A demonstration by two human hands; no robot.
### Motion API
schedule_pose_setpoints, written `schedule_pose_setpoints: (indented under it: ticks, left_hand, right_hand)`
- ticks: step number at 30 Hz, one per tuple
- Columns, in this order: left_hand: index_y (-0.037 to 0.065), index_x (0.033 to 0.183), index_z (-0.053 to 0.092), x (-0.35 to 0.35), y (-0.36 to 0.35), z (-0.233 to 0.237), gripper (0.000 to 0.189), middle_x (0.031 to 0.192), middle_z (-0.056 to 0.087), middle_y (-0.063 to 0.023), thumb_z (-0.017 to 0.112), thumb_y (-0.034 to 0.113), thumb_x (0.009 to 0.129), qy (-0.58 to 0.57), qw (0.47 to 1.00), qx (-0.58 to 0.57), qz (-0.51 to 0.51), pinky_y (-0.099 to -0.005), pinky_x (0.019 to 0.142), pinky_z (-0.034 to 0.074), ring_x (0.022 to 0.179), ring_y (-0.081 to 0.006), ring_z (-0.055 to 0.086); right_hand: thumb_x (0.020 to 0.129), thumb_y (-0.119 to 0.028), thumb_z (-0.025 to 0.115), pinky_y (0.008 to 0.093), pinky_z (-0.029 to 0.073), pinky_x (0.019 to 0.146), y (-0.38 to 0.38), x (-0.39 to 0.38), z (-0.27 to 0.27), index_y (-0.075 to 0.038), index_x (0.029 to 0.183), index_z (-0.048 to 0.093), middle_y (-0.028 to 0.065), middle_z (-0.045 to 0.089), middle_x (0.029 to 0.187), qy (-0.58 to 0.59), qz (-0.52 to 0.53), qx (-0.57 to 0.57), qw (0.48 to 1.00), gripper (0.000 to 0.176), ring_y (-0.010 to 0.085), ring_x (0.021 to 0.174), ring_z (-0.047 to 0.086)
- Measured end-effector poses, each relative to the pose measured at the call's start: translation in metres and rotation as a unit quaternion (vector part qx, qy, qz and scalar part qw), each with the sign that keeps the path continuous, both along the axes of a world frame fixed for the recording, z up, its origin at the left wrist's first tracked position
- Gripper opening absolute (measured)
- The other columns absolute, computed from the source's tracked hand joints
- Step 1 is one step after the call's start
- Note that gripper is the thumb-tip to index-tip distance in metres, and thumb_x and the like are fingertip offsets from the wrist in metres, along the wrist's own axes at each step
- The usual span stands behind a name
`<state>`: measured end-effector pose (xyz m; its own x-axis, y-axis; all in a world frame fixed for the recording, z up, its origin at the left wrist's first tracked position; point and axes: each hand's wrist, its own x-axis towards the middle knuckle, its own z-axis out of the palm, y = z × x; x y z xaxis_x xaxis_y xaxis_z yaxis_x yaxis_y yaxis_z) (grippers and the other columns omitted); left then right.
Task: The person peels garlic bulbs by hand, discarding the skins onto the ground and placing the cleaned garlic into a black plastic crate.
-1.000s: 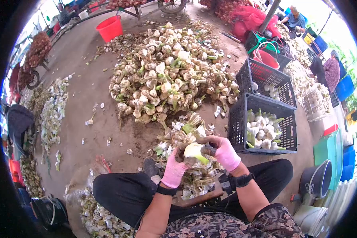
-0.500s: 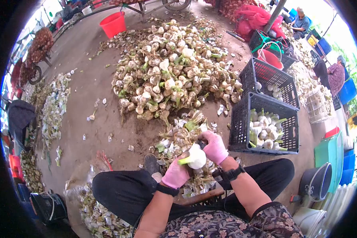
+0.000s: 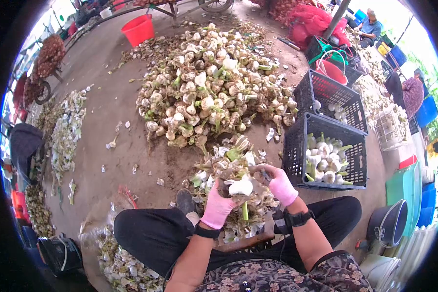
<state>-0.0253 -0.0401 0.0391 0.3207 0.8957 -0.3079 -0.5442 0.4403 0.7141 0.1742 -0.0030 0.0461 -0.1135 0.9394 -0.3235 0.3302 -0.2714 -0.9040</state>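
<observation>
A white garlic bulb with a green stem pointing down toward my lap is held in my left hand, which wears a pink glove. My right hand, gloved in pink too, is just right of the bulb with its fingers curled inward; what they hold, if anything, is blurred. Below both hands, peeled skins and leaf scraps lie between my legs. Ahead rises a large heap of unpeeled garlic. A black crate to the right contains cleaned white bulbs.
Behind the near crate stands a second black crate with a few bulbs. A red bucket is beyond the heap at left. Dark bucket and teal tub sit at right. Two people sit in the right background.
The bulb has turned in my left hand, its stem swinging from pointing left to pointing down. My right hand has moved right and slightly away from it.
</observation>
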Motion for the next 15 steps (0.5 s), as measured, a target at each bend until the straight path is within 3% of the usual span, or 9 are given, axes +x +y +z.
schedule_pose_setpoints:
  ticks: [1, 2, 3, 4, 8, 12, 13, 14, 15]
  left_hand:
    - [0.005, 0.132, 0.039, 0.003, 0.004, 0.007, 0.065, 0.123, 0.053, -0.0133, 0.071, 0.003, 0.076, -0.194, 0.973, -0.121, 0.035, -0.0416, 0.093, 0.047, 0.110, -0.0296, 0.056]
    - [0.005, 0.132, 0.039, 0.006, 0.004, 0.006, 0.065, 0.123, 0.053, -0.0133, 0.071, 0.003, 0.076, -0.194, 0.973, -0.123, 0.034, -0.0416, 0.093, 0.047, 0.110, -0.0296, 0.056]
    - [0.004, 0.129, 0.041, 0.009, 0.004, 0.006, 0.065, 0.120, 0.055, -0.0133, 0.074, 0.009, 0.074, 0.050, 0.998, 0.016, 0.040, -0.0398, 0.093, 0.047, 0.109, -0.0285, 0.056]
    - [0.003, 0.126, 0.043, 0.011, 0.005, 0.006, 0.066, 0.118, 0.057, -0.0133, 0.077, 0.015, 0.071, 0.290, 0.943, 0.155, 0.042, -0.0379, 0.092, 0.047, 0.107, -0.0274, 0.057]
    - [0.001, 0.121, 0.045, 0.010, 0.000, 0.010, 0.065, 0.102, 0.062, -0.0113, 0.078, 0.010, 0.066, 0.503, 0.842, 0.197, -0.005, -0.0342, 0.082, 0.049, 0.092, -0.0217, 0.062]
    - [-0.001, 0.130, 0.037, 0.008, 0.000, 0.011, 0.084, 0.103, 0.061, -0.0085, 0.083, 0.007, 0.060, 0.308, 0.944, 0.107, -0.052, -0.0305, 0.086, 0.048, 0.094, -0.0179, 0.059]
    - [0.000, 0.131, 0.035, 0.011, -0.001, 0.007, 0.089, 0.105, 0.060, -0.0081, 0.086, 0.009, 0.058, 0.234, 0.965, 0.107, -0.045, -0.0305, 0.087, 0.048, 0.096, -0.0168, 0.059]
    - [0.000, 0.130, 0.036, 0.013, 0.001, 0.003, 0.088, 0.107, 0.060, -0.0091, 0.087, 0.012, 0.059, 0.163, 0.979, 0.120, -0.026, -0.0314, 0.088, 0.048, 0.098, -0.0174, 0.059]
    - [0.001, 0.130, 0.037, 0.012, 0.003, 0.002, 0.085, 0.107, 0.060, -0.0080, 0.085, 0.007, 0.061, 0.141, 0.985, 0.102, -0.005, -0.0302, 0.086, 0.048, 0.097, -0.0163, 0.059]
  right_hand:
    - [0.079, -0.019, 0.071, 0.0321, 0.045, 0.089, -0.005, -0.009, 0.017, -0.006, 0.103, 0.067, 0.0111, 0.065, 0.104, 0.049, 0.008, 0.037, 0.998, 0.029, 0.0206, 0.103, 0.058]
    - [0.079, -0.020, 0.072, 0.0320, 0.044, 0.089, -0.008, -0.016, 0.026, -0.003, 0.106, 0.065, 0.0103, 0.065, 0.105, 0.099, 0.017, 0.074, 0.992, 0.033, 0.0187, 0.103, 0.058]
    - [0.079, -0.019, 0.071, 0.0317, 0.044, 0.090, -0.010, -0.021, 0.027, -0.004, 0.110, 0.063, 0.0119, 0.065, 0.106, 0.064, 0.060, 0.161, 0.983, 0.036, 0.0203, 0.101, 0.059]
    - [0.079, -0.019, 0.071, 0.0317, 0.044, 0.090, -0.010, -0.024, 0.027, -0.004, 0.110, 0.063, 0.0119, 0.065, 0.106, 0.064, 0.060, 0.160, 0.983, 0.036, 0.0203, 0.101, 0.059]
    - [0.077, -0.012, 0.069, 0.0321, 0.048, 0.084, -0.008, -0.032, 0.034, -0.004, 0.098, 0.068, 0.0145, 0.066, 0.098, -0.054, 0.149, 0.132, 0.979, 0.023, 0.0240, 0.094, 0.063]
    - [0.071, -0.006, 0.066, 0.0319, 0.051, 0.072, 0.005, -0.020, 0.000, -0.005, 0.091, 0.070, 0.0116, 0.069, 0.081, -0.046, 0.099, 0.062, 0.992, 0.020, 0.0266, 0.076, 0.066]
    - [0.074, 0.000, 0.063, 0.0304, 0.051, 0.070, 0.012, -0.011, -0.012, -0.001, 0.086, 0.069, 0.0134, 0.069, 0.083, -0.121, 0.062, 0.107, 0.985, 0.014, 0.0200, 0.074, 0.067]
    - [0.074, 0.002, 0.062, 0.0310, 0.051, 0.076, 0.017, -0.003, -0.025, -0.002, 0.094, 0.068, 0.0151, 0.069, 0.090, -0.228, 0.023, 0.087, 0.970, 0.021, 0.0217, 0.083, 0.067]
    - [0.074, 0.002, 0.061, 0.0315, 0.050, 0.082, 0.011, 0.007, -0.035, -0.002, 0.101, 0.066, 0.0158, 0.067, 0.097, -0.208, 0.015, 0.113, 0.971, 0.028, 0.0239, 0.090, 0.065]
